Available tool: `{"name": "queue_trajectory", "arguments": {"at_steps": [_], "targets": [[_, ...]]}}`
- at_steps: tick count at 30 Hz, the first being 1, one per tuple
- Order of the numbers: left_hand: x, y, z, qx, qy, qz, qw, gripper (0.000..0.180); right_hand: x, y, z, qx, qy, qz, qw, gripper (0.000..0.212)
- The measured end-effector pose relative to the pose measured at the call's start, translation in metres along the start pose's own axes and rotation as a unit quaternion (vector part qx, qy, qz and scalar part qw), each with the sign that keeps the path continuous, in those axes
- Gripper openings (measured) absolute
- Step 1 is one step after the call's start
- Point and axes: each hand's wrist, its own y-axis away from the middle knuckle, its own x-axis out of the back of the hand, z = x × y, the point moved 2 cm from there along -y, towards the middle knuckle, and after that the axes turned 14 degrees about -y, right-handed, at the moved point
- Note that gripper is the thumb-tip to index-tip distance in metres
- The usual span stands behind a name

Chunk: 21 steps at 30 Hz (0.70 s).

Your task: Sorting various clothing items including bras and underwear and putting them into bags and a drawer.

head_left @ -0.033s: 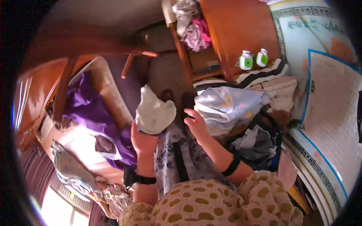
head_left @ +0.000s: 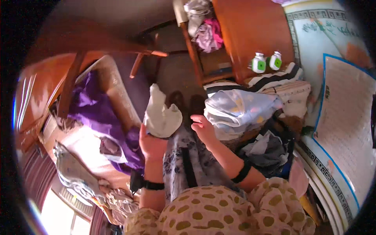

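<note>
My left hand [head_left: 152, 147] is closed at the lower edge of a crumpled white cloth garment [head_left: 163, 119], its thumb standing up along the left side. Two peaks of the fabric stick up, and its exact kind is unclear. Part of my left fingers is hidden by the cloth. To the right of it, my right hand [head_left: 203, 131] is apart from the cloth, fingers loosely bent and spread, with nothing visible in them. Below both hands are my grey patterned trousers [head_left: 176, 160]. A pale blue garment with coloured patches [head_left: 243, 105] lies just beyond my right hand.
Purple cloth [head_left: 94, 102] drapes over a seat on the left. Dark and grey clothes [head_left: 266, 150] are heaped at the right, below a striped black-and-white cloth [head_left: 274, 76]. Two white-and-green bottles [head_left: 258, 63] stand by a wooden panel [head_left: 254, 27]. A wooden stool leg [head_left: 136, 65] juts out ahead.
The white garment's left peak has tilted and narrowed a little, and its left edge sits slightly further right. My right hand keeps nearly the same pose. The whole view has shifted slightly.
</note>
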Motion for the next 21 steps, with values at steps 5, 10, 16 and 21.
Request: {"name": "queue_trajectory", "arguments": {"at_steps": [5, 10, 16, 21], "targets": [[-0.009, 0.016, -0.024, -0.016, 0.056, -0.021, 0.998, 0.046, -0.031, 0.03, 0.022, -0.006, 0.023, -0.189, 0.982, 0.042], [-0.025, 0.042, -0.033, -0.031, 0.03, -0.024, 0.999, 0.047, -0.055, 0.044, 0.005, 0.251, 0.235, -0.134, 0.929, 0.049], [-0.041, 0.076, -0.024, -0.087, 0.022, -0.026, 0.996, 0.051, -0.069, 0.066, -0.02, 0.282, 0.141, -0.088, 0.945, 0.036], [-0.027, 0.091, -0.011, -0.194, -0.048, 0.0, 0.98, 0.047, -0.062, 0.077, -0.022, 0.306, 0.175, -0.019, 0.936, 0.035]]}}
